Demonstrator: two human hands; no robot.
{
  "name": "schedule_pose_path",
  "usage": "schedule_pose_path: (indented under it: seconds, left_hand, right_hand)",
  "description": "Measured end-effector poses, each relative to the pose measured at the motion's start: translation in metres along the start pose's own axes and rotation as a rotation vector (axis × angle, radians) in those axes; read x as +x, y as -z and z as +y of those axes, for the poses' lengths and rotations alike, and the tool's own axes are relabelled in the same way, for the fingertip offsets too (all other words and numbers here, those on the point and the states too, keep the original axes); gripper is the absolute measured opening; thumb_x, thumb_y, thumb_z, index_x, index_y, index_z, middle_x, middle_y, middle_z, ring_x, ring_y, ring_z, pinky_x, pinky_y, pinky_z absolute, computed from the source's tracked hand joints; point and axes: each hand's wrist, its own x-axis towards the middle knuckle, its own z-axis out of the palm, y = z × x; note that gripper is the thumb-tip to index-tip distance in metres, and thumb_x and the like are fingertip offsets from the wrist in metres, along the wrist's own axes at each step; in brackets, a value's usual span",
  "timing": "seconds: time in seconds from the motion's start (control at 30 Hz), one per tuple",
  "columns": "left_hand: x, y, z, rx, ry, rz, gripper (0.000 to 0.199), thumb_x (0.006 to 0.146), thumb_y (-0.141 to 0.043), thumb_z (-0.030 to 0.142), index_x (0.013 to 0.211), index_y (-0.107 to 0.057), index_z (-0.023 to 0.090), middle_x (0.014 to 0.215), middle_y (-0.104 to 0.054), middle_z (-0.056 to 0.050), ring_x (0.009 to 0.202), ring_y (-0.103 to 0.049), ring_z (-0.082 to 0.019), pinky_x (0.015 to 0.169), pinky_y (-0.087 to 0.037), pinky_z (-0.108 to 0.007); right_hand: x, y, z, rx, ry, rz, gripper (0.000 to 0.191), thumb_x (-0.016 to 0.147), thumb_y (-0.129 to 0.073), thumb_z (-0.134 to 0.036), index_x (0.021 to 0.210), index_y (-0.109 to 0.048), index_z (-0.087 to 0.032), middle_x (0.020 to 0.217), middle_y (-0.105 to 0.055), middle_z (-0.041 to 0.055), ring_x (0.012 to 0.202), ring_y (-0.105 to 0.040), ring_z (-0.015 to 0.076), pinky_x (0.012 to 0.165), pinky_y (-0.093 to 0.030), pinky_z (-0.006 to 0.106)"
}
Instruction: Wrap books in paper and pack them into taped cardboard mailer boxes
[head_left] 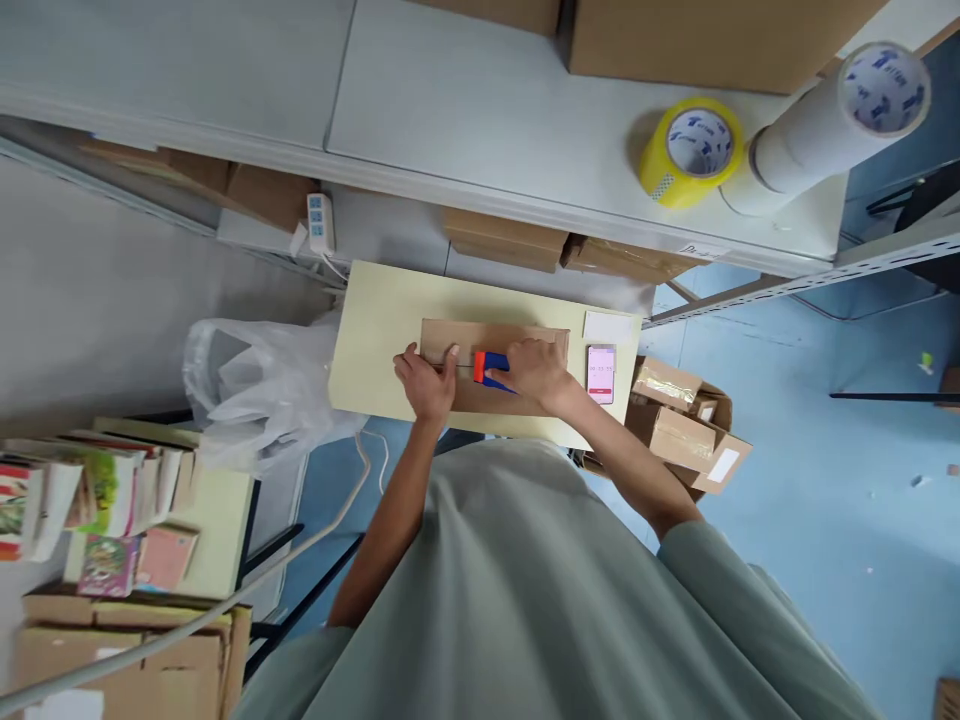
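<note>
A flat brown cardboard box (495, 400) lies on the pale yellow table (375, 310), a seam running along its top. My left hand (429, 384) grips the box's left end, thumb on top and fingers curled at the edge. In my right hand (536, 372) is a blue tape dispenser (495, 370) with an orange-red end, held against the top of the box over the seam. My fingers hide part of the dispenser, and its tape cannot be made out. Right of the box lies a phone (601, 374) with a timer on its screen.
A grey shelf (480, 110) spans the far side, bearing a yellow tape roll (690, 152) and stacked white rolls (832, 130). A power strip (320, 224) stands behind the table. Left hangs a plastic bag (255, 380); right stands a carton of boxes (682, 430).
</note>
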Motion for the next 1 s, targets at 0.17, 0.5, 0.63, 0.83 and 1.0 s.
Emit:
schedule_pose_path:
  seconds: [0.17, 0.5, 0.63, 0.83, 1.0]
  left_hand:
    - [-0.007, -0.010, 0.003, 0.040, 0.056, -0.011, 0.079, 0.104, -0.054, 0.075, 0.155, -0.055, 0.014, 0.145, -0.052, -0.029, 0.150, -0.046, -0.049, 0.121, -0.045, -0.061]
    - [0.000, -0.009, -0.002, 0.033, 0.110, 0.006, 0.053, 0.110, -0.047, 0.062, 0.129, -0.069, 0.017, 0.143, -0.055, -0.026, 0.146, -0.050, -0.049, 0.114, -0.051, -0.063]
    - [0.000, -0.011, 0.001, 0.013, 0.111, -0.004, 0.044, 0.110, -0.051, 0.059, 0.123, -0.067, 0.020, 0.143, -0.054, -0.024, 0.148, -0.048, -0.046, 0.116, -0.051, -0.061]
    - [-0.001, -0.013, 0.008, 0.129, 0.111, 0.034, 0.034, 0.113, -0.051, 0.049, 0.113, -0.066, 0.019, 0.138, -0.059, -0.021, 0.143, -0.055, -0.040, 0.123, -0.047, -0.056]
    - [-0.002, -0.012, 0.012, 0.113, 0.099, 0.052, 0.033, 0.113, -0.053, 0.048, 0.114, -0.065, 0.018, 0.137, -0.060, -0.020, 0.140, -0.057, -0.039, 0.125, -0.046, -0.057]
  right_hand:
    - [-0.003, 0.008, 0.008, 0.000, 0.063, -0.014, 0.077, 0.104, -0.058, -0.078, 0.138, -0.076, -0.011, 0.132, -0.079, 0.0286, 0.124, -0.075, 0.0440, 0.100, -0.059, 0.048]
    - [-0.099, 0.033, 0.170, 0.147, -0.105, -0.102, 0.068, 0.096, -0.062, -0.087, 0.095, -0.078, -0.021, 0.081, -0.077, 0.0129, 0.080, -0.074, 0.0305, 0.070, -0.049, 0.037]
    - [-0.104, 0.018, 0.210, 0.185, -0.177, -0.149, 0.063, 0.095, -0.066, -0.084, 0.091, -0.076, -0.022, 0.081, -0.077, 0.0109, 0.073, -0.071, 0.0263, 0.066, -0.046, 0.036]
    - [-0.070, -0.008, 0.199, 0.061, -0.214, -0.107, 0.062, 0.098, -0.068, -0.076, 0.111, -0.079, -0.016, 0.099, -0.081, 0.0163, 0.093, -0.076, 0.0317, 0.079, -0.053, 0.036]
    - [-0.058, -0.026, 0.172, -0.017, -0.242, -0.066, 0.057, 0.105, -0.068, -0.061, 0.127, -0.077, -0.009, 0.118, -0.081, 0.0241, 0.114, -0.077, 0.0362, 0.088, -0.056, 0.037]
